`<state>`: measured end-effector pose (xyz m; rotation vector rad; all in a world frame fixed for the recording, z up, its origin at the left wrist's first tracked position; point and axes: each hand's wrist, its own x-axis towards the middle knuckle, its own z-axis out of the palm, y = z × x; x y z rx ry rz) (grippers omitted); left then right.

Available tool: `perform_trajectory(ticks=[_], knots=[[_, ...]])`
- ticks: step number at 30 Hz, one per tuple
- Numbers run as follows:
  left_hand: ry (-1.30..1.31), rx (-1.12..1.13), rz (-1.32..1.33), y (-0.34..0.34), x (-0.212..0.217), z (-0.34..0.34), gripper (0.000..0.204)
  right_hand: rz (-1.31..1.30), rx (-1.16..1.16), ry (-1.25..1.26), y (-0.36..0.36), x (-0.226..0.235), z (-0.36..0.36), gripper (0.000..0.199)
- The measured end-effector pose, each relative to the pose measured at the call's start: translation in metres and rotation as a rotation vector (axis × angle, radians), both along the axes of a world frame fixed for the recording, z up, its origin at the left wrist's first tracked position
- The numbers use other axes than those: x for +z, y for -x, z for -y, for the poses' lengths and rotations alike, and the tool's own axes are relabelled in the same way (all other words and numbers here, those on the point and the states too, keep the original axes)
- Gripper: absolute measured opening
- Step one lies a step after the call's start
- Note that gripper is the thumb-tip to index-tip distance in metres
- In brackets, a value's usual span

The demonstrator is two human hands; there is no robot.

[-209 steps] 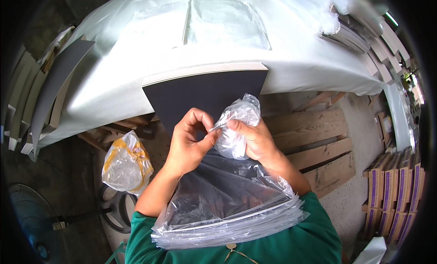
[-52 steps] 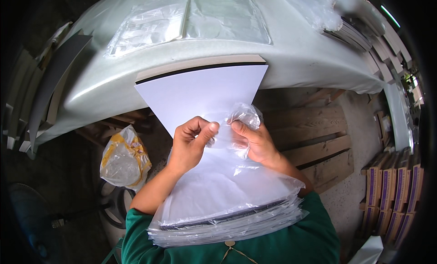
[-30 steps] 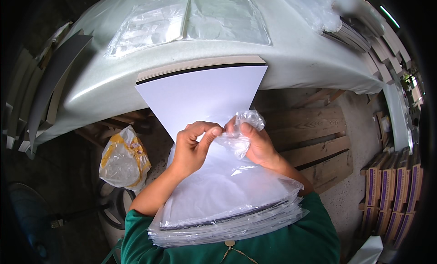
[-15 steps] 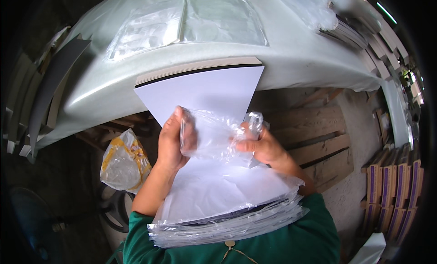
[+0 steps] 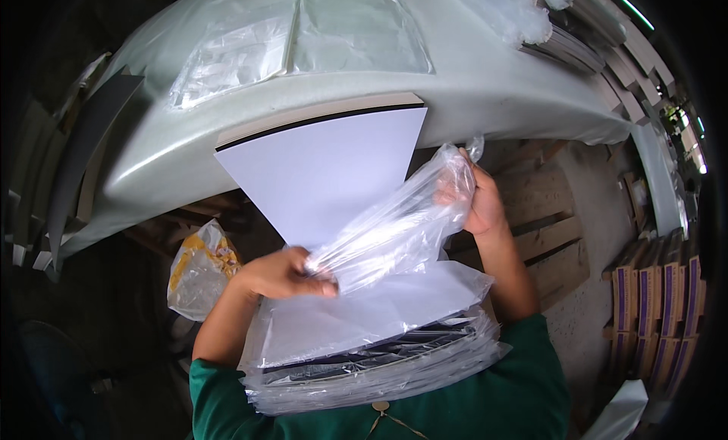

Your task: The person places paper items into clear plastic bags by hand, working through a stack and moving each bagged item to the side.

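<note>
Here left hand and right hand each clench an end of a clear plastic bag over white sheet, bagged stack below.

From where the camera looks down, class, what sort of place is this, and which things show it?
Probably a small packing workshop. Both hands, left hand and right hand, hold a clear plastic bag over a stack of bagged sheets; a long worktable and rows of cardboard boxes stand around.
</note>
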<state>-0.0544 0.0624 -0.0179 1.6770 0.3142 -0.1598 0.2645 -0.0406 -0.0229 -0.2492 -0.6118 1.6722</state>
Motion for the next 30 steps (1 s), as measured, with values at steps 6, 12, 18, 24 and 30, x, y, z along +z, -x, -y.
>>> perform_trajectory(ticks=[6, 12, 18, 24, 30], knots=[[0.905, 0.982, 0.511, 0.007, -0.016, -0.024, 0.029, 0.661, 0.078, 0.078, 0.029, -0.006, 0.026, 0.038], [0.425, 0.344, 0.407, 0.059, -0.076, 0.002, 0.040, -0.105, -0.087, 0.043, 0.031, -0.003, 0.008, 0.032], [0.527, 0.506, 0.931, 0.027, 0.023, -0.018, 0.020, 1.060, -1.420, 0.032, 0.043, 0.001, -0.029, 0.025], [-1.050, 1.118, 0.489, 0.019, 0.050, -0.026, 0.034, 1.976, -1.384, -0.167, 0.054, 0.061, -0.029, 0.037], [-0.090, 0.521, 0.345, 0.057, 0.053, 0.013, 0.010, 1.302, -1.155, -0.194, 0.041, 0.040, 0.062, 0.034]])
